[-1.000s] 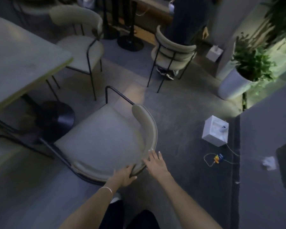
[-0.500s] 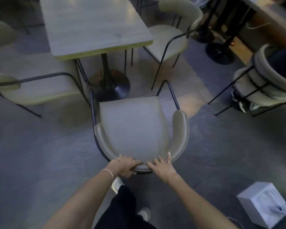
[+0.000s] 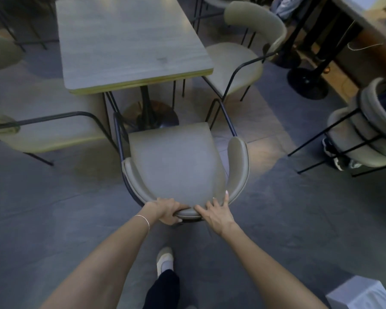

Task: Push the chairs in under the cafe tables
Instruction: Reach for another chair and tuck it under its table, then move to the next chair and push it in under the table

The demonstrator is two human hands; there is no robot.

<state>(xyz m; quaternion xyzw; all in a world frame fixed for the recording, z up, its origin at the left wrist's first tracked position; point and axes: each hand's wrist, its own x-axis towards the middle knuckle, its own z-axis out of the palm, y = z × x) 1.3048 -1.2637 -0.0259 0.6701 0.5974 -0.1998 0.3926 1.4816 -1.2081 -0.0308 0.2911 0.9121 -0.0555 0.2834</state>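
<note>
Table pedestal (image 3: 146, 112) before chair (image 3: 176, 161)

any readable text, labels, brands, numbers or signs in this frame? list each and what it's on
None can be read.
Table top: bare wood grain, no print.
Chair under both hands: plain upholstery, no tag visible.
White box at bottom right: faint relief on its side, too blurred to tell whether it is lettering.
Counter at top right: no sign or label visible.

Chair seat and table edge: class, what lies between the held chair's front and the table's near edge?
In the head view, only the table's dark pedestal base on floor lies before the chair.
</note>
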